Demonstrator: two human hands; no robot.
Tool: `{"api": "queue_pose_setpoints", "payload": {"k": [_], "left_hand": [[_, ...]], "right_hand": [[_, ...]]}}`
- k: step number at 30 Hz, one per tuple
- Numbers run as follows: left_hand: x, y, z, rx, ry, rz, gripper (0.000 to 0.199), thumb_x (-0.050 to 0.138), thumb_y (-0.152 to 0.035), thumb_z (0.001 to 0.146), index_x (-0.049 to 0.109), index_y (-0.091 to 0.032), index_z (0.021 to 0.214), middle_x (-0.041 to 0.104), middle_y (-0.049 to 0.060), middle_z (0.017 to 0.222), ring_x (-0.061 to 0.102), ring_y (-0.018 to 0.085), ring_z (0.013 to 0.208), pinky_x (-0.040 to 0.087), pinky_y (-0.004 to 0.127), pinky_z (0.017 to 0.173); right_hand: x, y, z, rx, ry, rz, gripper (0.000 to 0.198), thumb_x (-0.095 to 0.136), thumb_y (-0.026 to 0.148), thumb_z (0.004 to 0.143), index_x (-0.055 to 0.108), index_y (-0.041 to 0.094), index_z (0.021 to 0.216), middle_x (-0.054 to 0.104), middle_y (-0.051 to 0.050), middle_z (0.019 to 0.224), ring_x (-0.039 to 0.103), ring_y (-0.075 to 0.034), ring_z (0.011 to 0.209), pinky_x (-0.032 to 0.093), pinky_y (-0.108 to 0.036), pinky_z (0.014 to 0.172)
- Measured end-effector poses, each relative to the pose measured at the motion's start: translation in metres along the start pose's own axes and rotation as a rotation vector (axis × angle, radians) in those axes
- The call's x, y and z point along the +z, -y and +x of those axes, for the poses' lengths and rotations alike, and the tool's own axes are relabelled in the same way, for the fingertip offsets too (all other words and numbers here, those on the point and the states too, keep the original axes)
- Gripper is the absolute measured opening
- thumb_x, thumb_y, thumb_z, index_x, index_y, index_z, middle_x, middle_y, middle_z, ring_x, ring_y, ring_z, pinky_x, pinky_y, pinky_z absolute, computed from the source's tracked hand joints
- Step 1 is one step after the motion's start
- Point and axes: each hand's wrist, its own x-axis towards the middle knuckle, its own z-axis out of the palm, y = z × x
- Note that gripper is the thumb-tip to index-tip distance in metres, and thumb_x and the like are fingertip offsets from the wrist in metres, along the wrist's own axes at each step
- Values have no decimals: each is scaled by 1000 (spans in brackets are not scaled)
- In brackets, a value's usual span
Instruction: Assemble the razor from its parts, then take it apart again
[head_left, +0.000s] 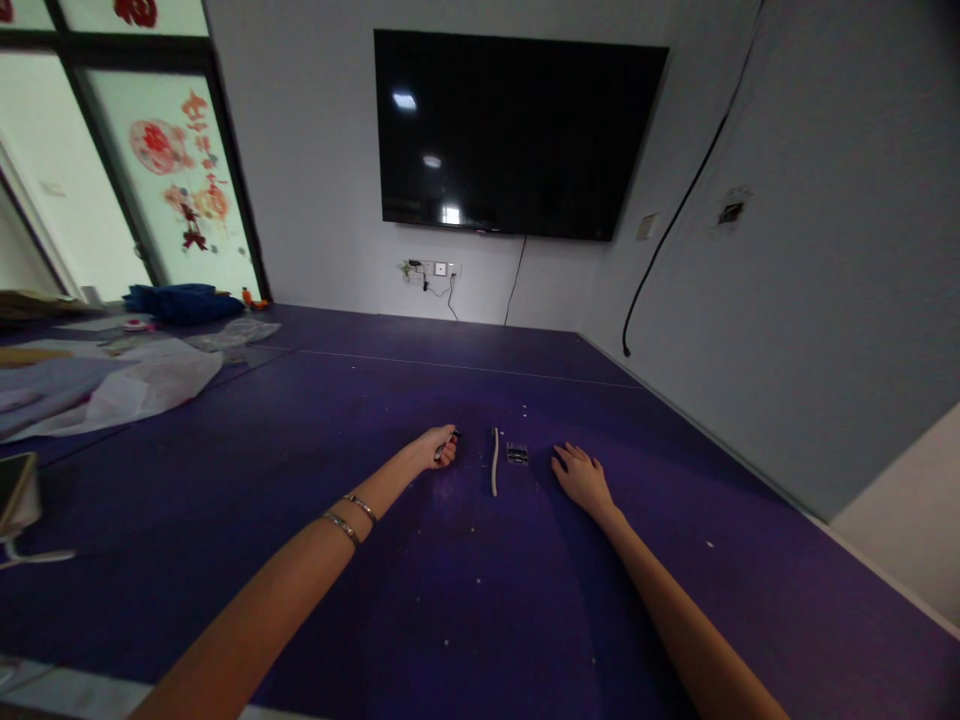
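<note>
My left hand (439, 447) is closed around a small dark object (456, 433) whose black tip sticks out past the fingers; its kind is too small to tell. To the right of that hand a short off-white cable-like piece (495, 463) lies lengthwise on the purple surface (420, 620). Beside it is a small flat dark item (517, 454) with lighter marks, perhaps in clear wrapping. My right hand (583, 477) rests palm down on the surface, fingers stretched out, just right of the dark item and apart from it.
Sheer white cloth or plastic (165, 375) and a blue bundle (187, 303) lie at the left. A television (517, 135) hangs on the wall above sockets (440, 268). A black cable (675, 215) dangles at the right. White specks dot the purple surface.
</note>
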Motion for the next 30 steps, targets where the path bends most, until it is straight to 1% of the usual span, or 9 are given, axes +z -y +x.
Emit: {"api": "queue_pose_setpoints", "payload": {"k": [7, 16, 20, 23, 27, 30], "left_hand": [[3, 4, 6, -14, 17, 32, 36, 28, -35, 91, 35, -18, 59, 28, -8, 38, 24, 4, 29, 16, 13, 31], [13, 7, 3, 31, -16, 34, 33, 31, -34, 89, 31, -19, 59, 28, -9, 38, 24, 3, 27, 14, 13, 31], [14, 7, 0, 51, -4, 46, 32, 30, -33, 88, 31, -20, 59, 26, -9, 38, 22, 3, 27, 11, 13, 31], [12, 4, -3, 103, 19, 45, 31, 30, -35, 87, 32, -19, 61, 25, -10, 39, 21, 3, 28, 12, 14, 31], [9, -2, -4, 228, 47, 75, 33, 26, -42, 86, 40, -19, 68, 27, -9, 42, 23, 5, 30, 15, 15, 31], [10, -9, -3, 324, 54, 124, 30, 27, -39, 85, 46, -18, 76, 32, -8, 44, 27, 6, 31, 19, 17, 32]], "right_hand": [[1, 0, 0, -16, -28, -1, 47, 30, 37, 89, 48, 18, 128, 41, -11, 138, 31, -25, 129, 20, -45, 103], [0, 0, -1, -13, -24, 0, 48, 30, 37, 89, 47, 18, 129, 41, -11, 138, 31, -25, 129, 20, -46, 103], [0, 0, -1, -11, -25, 4, 48, 30, 38, 89, 47, 19, 129, 40, -10, 139, 32, -26, 129, 20, -46, 103], [0, 1, -1, -5, -18, 2, 47, 30, 37, 89, 47, 19, 129, 40, -10, 139, 31, -25, 129, 20, -46, 103], [0, 1, -1, -10, -27, -1, 47, 30, 37, 89, 48, 18, 129, 41, -10, 138, 31, -25, 129, 20, -46, 103], [0, 1, -1, -10, -28, 2, 47, 31, 37, 89, 48, 18, 129, 42, -10, 138, 31, -25, 129, 20, -46, 103]]}}
